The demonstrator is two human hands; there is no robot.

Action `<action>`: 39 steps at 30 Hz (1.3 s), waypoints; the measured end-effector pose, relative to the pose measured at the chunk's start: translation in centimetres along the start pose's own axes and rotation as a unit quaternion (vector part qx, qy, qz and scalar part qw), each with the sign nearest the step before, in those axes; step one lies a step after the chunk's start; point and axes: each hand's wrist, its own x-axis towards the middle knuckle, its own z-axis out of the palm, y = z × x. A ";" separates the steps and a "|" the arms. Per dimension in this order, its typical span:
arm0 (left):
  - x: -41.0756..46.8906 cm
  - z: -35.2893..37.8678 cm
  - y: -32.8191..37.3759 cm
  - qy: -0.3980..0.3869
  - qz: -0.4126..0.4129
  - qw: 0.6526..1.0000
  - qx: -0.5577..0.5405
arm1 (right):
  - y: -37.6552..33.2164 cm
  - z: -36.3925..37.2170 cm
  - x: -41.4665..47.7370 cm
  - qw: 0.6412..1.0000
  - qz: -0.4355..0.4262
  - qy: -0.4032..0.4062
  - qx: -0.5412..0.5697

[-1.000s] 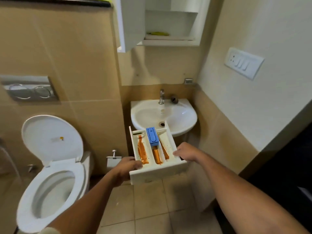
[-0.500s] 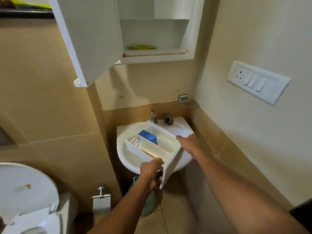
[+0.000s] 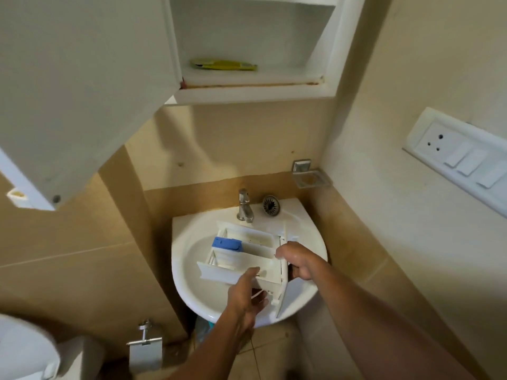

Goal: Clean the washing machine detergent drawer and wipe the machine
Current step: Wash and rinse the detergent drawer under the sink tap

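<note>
Since the earlier frame the view has closed in on the sink (image 3: 192,275), and the detergent drawer (image 3: 247,256) has swung from a diagonal tilt to lie almost level across the basin, its long side running from 9 to 3 o'clock. It sits over the bowl, in front of the tap (image 3: 244,205), with its front panel at the 3 o'clock end.

Both hands grip it. At the near long edge the left hand (image 3: 247,294) has its fingers curled up under the drawer's base and its thumb pressed on top. At the front panel the right hand (image 3: 297,260) is closed around the end, thumb lying on the drawer's upper side. Whether the drawer touches the porcelain or hangs just above it is hard to tell from here.

Inside the drawer, a blue insert (image 3: 226,244) sits in the middle compartment towards 9 o'clock; the other channels look pale.

Behind the tap, a round metal strainer (image 3: 271,205) rests on the sink's back ledge. Up at 12 o'clock the wall cabinet (image 3: 329,86) stands open, a yellow packet (image 3: 223,65) lying flat on its shelf. A switch panel (image 3: 461,157) is fixed to the wall at 3 o'clock.
</note>
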 end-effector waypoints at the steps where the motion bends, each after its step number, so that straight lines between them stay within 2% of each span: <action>1: 0.6 -0.2 0.3 0.001 0.004 1.000 -0.002 | -0.2 -0.2 0.8 1.000 0.004 -0.014 0.000; 5: 2.7 -0.3 0.9 0.024 0.023 0.999 -0.038 | -1.1 -0.4 4.1 0.998 0.007 -0.054 -0.026; 13: 6.0 1.9 -1.1 0.084 0.023 0.987 -0.134 | -2.5 -2.6 10.3 0.979 0.003 -0.113 -0.167; 15: 6.5 2.5 -1.4 0.100 0.020 0.984 -0.148 | -4.0 -3.4 10.7 0.964 -0.040 -0.067 -0.253; 17: 7.0 3.1 -1.8 0.111 0.025 0.980 -0.164 | -6.0 -4.1 11.3 0.930 -0.146 0.018 -0.336; 19: 7.1 3.8 -1.8 0.111 0.027 0.980 -0.166 | -8.4 -4.1 11.6 0.909 -0.237 0.063 -0.337; 21: 7.4 4.0 -2.0 0.109 0.032 0.980 -0.166 | -10.9 -3.4 11.8 0.899 -0.282 0.058 -0.329; 25: 7.4 3.9 -1.8 0.111 0.037 0.980 -0.158 | -14.5 -1.7 12.1 0.861 -0.296 0.045 -0.411; 32: 6.9 1.8 -0.5 0.101 0.056 0.980 -0.159 | -16.8 -0.4 12.7 0.798 -0.298 0.037 -0.523; 39: 7.1 1.8 -0.5 0.077 0.032 0.986 -0.142 | -16.6 -1.0 12.2 0.775 -0.311 0.073 -0.545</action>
